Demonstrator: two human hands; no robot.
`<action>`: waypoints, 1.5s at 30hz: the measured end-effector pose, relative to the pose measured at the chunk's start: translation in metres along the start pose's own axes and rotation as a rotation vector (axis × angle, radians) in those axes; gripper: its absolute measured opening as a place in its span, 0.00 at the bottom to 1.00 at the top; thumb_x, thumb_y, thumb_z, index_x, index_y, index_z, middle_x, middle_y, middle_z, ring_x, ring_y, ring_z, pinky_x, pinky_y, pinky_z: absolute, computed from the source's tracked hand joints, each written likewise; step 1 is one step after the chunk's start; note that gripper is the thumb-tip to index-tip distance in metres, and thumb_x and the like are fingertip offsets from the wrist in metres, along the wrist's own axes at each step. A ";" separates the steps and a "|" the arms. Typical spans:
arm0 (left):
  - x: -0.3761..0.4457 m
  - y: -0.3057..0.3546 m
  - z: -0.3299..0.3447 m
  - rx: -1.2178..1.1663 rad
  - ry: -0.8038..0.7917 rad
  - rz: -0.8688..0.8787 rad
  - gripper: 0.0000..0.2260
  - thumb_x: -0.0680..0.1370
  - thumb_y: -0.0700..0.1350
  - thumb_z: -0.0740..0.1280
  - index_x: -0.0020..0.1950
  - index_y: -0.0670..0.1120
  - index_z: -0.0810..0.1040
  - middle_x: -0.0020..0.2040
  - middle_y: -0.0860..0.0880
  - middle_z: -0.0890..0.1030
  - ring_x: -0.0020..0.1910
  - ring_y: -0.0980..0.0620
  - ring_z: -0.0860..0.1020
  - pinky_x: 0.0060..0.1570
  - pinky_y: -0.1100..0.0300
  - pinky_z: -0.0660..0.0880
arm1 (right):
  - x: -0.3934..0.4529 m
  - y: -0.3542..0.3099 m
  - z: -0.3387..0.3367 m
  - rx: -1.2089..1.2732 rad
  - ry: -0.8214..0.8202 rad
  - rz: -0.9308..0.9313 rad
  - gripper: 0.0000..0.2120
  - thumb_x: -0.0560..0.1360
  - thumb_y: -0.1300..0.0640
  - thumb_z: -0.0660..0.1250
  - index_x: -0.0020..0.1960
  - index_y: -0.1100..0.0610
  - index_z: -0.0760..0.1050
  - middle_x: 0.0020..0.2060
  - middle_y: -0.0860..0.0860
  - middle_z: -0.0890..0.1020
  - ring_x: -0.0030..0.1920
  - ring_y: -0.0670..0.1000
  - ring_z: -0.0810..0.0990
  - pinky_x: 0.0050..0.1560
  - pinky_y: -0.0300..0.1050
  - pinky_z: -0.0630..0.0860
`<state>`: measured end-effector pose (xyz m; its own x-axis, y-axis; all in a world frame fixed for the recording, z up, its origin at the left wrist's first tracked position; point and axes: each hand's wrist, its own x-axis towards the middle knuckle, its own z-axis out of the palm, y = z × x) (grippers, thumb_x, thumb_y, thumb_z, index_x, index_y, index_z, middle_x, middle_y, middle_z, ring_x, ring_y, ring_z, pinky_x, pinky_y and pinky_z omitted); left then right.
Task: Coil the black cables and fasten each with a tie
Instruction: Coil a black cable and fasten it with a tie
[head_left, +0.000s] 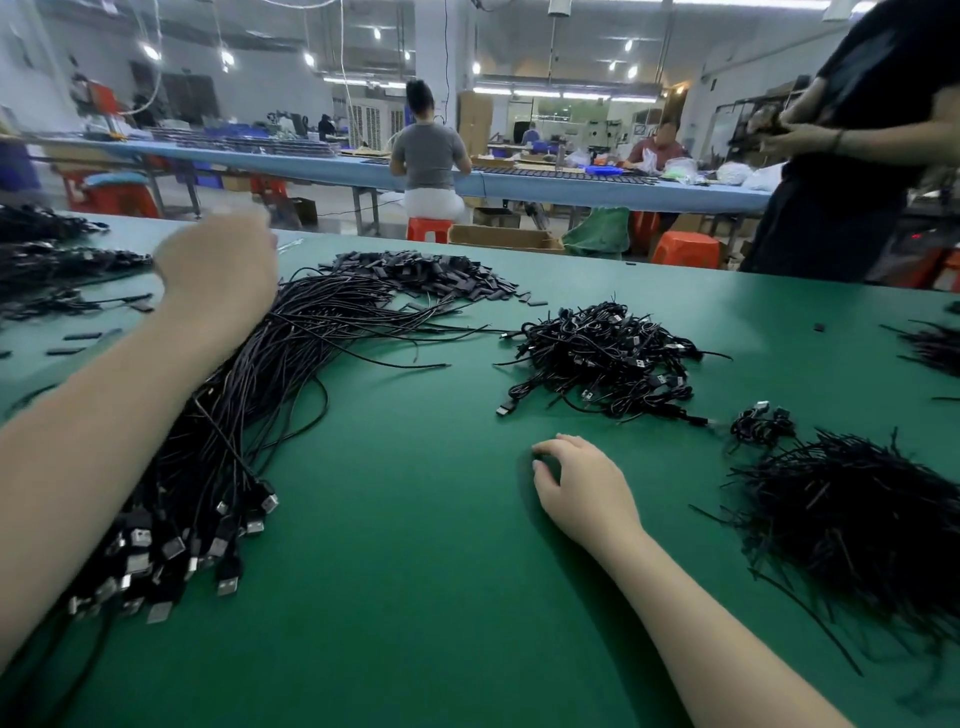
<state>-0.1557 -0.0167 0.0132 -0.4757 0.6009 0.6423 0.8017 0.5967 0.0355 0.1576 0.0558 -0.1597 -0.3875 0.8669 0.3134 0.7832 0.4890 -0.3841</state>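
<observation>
Presently, the green felt-covered tabletop (415, 571) carries several separate heaps of black stock. A long bundle of straight, uncoiled black cables with metal USB plugs (228, 415) runs from the near left edge towards the far middle, its plug ends fanned out nearest the camera. The left forearm lies across this bundle. The left hand (218, 265) is raised above the far end of the bundle and is blurred; whether its fingers grip anything cannot be told. The right hand (582, 483) rests on bare tabletop, right of the bundle and well apart from it, fingers loosely curled with the tips touching the surface, holding nothing.

Beyond the right hand sits a tangled heap of coiled and tied black cables (602, 358). One small coiled black cable (761, 423) lies alone just right of that heap. At the near right is a bristling pile of thin black wire ties (852, 525). At the far middle lies a spread of small flat black rectangular pieces (431, 273), touching the far ends of the bundle.

A standing person in dark clothing (852, 156) is at the far right edge of the tabletop, hands together at chest height. Behind, a seated person in a grey shirt (431, 156) faces a blue workbench (519, 187).
</observation>
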 end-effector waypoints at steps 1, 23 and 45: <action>-0.002 0.011 -0.009 -0.035 0.112 0.062 0.11 0.83 0.42 0.57 0.52 0.38 0.76 0.40 0.39 0.74 0.34 0.43 0.72 0.32 0.54 0.65 | 0.000 -0.001 -0.001 0.045 0.011 0.008 0.15 0.79 0.53 0.61 0.64 0.52 0.75 0.63 0.48 0.77 0.64 0.49 0.72 0.59 0.41 0.68; -0.069 0.119 -0.029 -1.020 -0.634 0.597 0.06 0.80 0.45 0.62 0.47 0.51 0.66 0.36 0.51 0.83 0.32 0.58 0.73 0.31 0.67 0.68 | 0.035 -0.056 -0.077 0.819 -0.075 -0.367 0.27 0.78 0.63 0.64 0.74 0.49 0.60 0.47 0.44 0.80 0.37 0.45 0.73 0.38 0.36 0.69; -0.043 0.079 -0.017 -0.918 -0.621 0.461 0.04 0.74 0.48 0.72 0.46 0.58 0.83 0.41 0.58 0.83 0.37 0.61 0.80 0.37 0.71 0.75 | 0.034 0.017 -0.148 -0.186 -0.341 0.156 0.12 0.79 0.49 0.62 0.57 0.51 0.80 0.46 0.46 0.83 0.44 0.49 0.80 0.45 0.40 0.76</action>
<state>-0.0655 -0.0040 0.0020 0.0331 0.9628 0.2680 0.7810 -0.1923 0.5942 0.2296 0.0795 -0.0270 -0.3719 0.9267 -0.0540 0.9076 0.3508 -0.2307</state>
